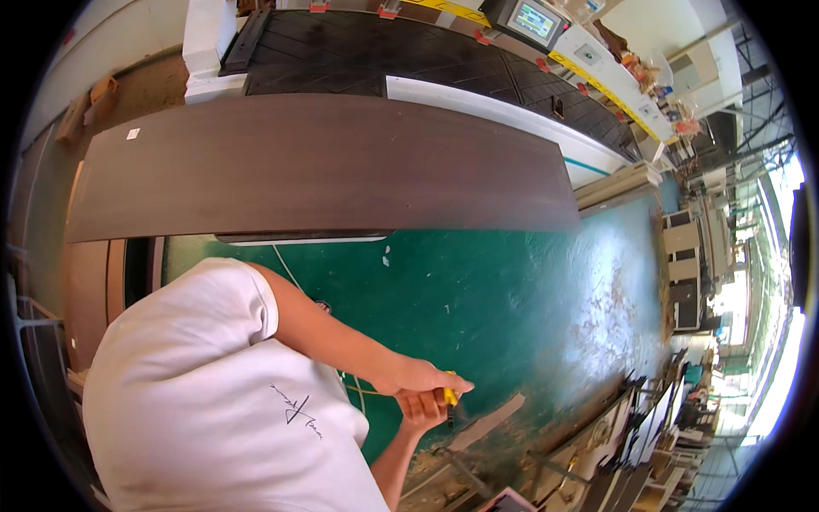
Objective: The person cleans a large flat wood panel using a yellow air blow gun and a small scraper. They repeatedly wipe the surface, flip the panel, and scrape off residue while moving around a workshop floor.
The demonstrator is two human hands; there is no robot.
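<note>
My two hands are together over the green floor, right of my torso in a pale T-shirt. My left hand (413,375) reaches in from above, its fingers closed at a small yellow and black tool (451,394). Just below it, my right hand (421,410) is curled into a grip against the same tool. My fingers hide most of the tool, so its exact kind does not show. A thin yellowish hose (363,391) runs toward my hands from beside my shirt.
A long dark brown panel (324,171) lies beside a machine with a black ribbed bed (367,47) and control screen (534,21). Stacked boards (618,186) stand past its right end. Scrap pieces (614,444) pile up at lower right; a loose strip (488,422) lies near my hands.
</note>
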